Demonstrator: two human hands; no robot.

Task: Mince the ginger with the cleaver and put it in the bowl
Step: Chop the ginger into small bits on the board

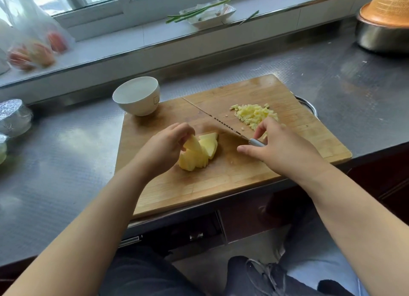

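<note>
While partly minced, pale yellow ginger slices.

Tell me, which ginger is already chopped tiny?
The pile of small bits on the far right of the cutting board, beyond the cleaver. The ginger under the left hand is only big slices.

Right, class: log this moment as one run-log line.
left hand pinches ginger slices | right hand grips cleaver | minced ginger on board | bowl empty
</note>
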